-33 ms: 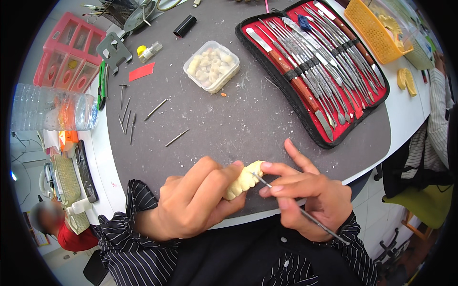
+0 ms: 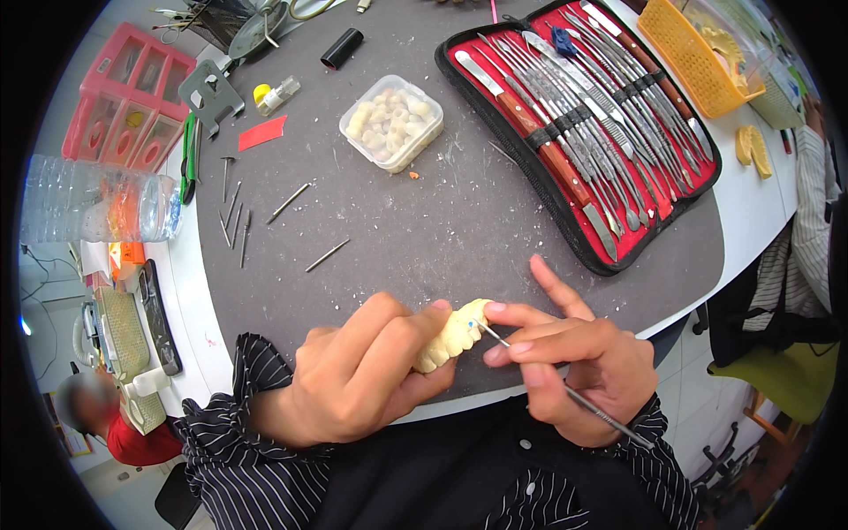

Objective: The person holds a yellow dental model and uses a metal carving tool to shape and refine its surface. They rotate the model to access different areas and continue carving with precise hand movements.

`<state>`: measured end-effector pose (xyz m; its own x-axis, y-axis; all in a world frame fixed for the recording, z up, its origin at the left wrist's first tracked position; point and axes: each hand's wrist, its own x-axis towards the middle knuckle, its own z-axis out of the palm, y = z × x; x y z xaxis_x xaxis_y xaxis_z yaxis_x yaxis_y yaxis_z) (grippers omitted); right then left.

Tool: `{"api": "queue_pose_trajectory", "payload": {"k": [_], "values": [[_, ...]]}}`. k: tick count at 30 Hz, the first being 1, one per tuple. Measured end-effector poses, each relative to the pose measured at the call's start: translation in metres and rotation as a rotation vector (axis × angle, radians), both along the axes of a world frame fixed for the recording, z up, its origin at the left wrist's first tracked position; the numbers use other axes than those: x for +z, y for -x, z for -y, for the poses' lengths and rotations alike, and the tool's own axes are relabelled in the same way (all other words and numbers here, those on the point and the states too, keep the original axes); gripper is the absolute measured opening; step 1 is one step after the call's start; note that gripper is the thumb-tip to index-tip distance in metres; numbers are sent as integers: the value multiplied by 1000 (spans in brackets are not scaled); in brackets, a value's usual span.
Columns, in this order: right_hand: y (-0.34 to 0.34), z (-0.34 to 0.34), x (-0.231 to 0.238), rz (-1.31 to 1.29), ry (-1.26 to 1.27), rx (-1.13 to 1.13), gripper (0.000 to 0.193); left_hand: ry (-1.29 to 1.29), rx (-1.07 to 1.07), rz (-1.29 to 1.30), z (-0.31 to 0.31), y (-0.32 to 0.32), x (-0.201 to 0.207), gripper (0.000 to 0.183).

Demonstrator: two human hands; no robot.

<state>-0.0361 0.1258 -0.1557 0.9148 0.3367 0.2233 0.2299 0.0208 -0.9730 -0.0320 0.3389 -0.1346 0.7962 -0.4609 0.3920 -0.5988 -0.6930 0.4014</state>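
Between the thumb and fingers of my left hand (image 2: 358,375) is a pale yellow dental model (image 2: 455,337) with a row of teeth, held low over the near edge of the grey mat. My right hand (image 2: 583,367) grips a thin metal carving tool (image 2: 594,408) like a pen. The tool's tip touches the model near its right end, where a small blue spot shows. My right index fingertip rests against that same end, while the little finger sticks out. The model's underside is hidden by my left hand.
On the grey mat (image 2: 371,221) stand a clear tub (image 2: 393,124) of small tooth-like pieces and an open red-lined tool case (image 2: 592,132). Loose burs (image 2: 329,254), a black cap (image 2: 343,48) and a red strip (image 2: 262,133) lie around. A plastic bottle (image 2: 106,201) lies at the left.
The carving tool and my right hand have shifted slightly right, drawing the tip toward the model's right edge. A blue spot now shows on the model. My left hand stays put.
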Motion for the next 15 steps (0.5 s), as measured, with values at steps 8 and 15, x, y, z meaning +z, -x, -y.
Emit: {"api": "queue_pose_trajectory", "payload": {"k": [8, 15], "values": [[-3, -2, 3, 129, 96, 61, 15, -16, 34, 10, 1, 2, 0, 38], [0, -7, 1, 143, 131, -18, 14, 9, 21, 4, 2, 4, 0, 39]]}}
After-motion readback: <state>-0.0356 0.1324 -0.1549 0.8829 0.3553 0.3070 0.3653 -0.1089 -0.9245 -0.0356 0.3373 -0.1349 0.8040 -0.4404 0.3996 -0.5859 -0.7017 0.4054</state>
